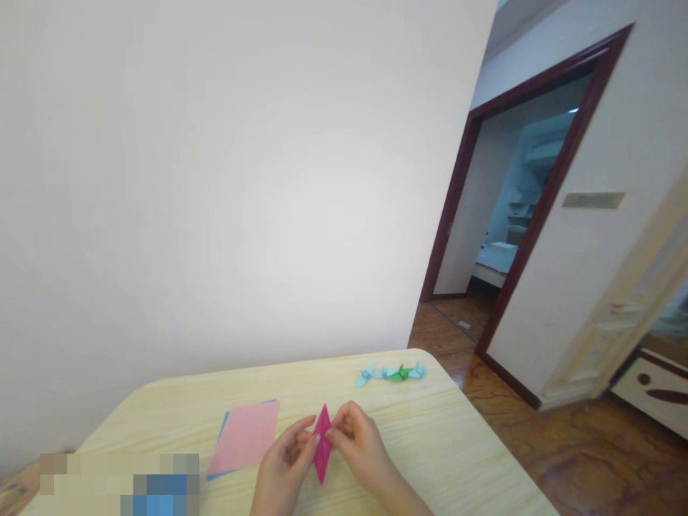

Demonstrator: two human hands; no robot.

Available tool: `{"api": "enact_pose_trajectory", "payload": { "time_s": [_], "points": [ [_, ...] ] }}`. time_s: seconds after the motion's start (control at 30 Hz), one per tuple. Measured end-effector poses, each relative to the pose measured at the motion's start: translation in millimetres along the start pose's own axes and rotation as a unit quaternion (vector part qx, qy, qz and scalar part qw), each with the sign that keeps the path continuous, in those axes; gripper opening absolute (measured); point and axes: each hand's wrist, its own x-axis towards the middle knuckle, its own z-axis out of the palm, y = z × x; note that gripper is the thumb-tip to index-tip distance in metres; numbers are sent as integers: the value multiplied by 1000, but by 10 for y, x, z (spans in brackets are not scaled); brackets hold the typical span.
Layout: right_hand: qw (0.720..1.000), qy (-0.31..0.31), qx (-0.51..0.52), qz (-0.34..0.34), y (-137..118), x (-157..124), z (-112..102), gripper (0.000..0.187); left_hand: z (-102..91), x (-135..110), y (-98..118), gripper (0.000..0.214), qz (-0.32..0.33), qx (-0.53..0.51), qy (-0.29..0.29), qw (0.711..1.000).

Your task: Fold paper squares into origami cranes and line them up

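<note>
A dark pink sheet of origami paper point(323, 459), folded into a narrow diamond, stands lengthwise between my two hands above the table. My left hand point(287, 459) pinches its left side between thumb and fingers. On the other side, my right hand point(361, 441) has thumb and curled fingers closed on the right edge near the middle. A crease runs down the diamond's centre. Left of my hands lies a stack of square paper point(244, 437), light pink on top with blue showing at the edges.
Several small folded paper figures, light blue and green point(400, 373), sit in a row at the table's far right. The pale wooden table point(441, 459) has rounded far corners and meets a white wall point(241, 215). A doorway stands beyond at right.
</note>
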Motion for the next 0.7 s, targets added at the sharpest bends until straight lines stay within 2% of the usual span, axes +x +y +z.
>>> {"api": "enact_pose_trajectory", "payload": {
  "time_s": [0.23,0.4,0.53,0.63,0.7],
  "points": [
    [998,3,-58,-1,-97,-18,-17,13,4,-7,76,37,-24,75,-18,997],
    [997,4,-79,1,-104,-28,-4,13,20,-22,72,35,-10,80,-13,997],
    [999,-7,-36,-3,-46,-17,22,18,18,-26,54,34,-2,89,-6,996],
    [999,-23,28,21,15,3,21,25,19,-21,33,37,-16,90,-11,996],
    [998,-26,35,40,36,13,-2,24,12,-6,-4,39,-25,84,-22,996]
  ]
}}
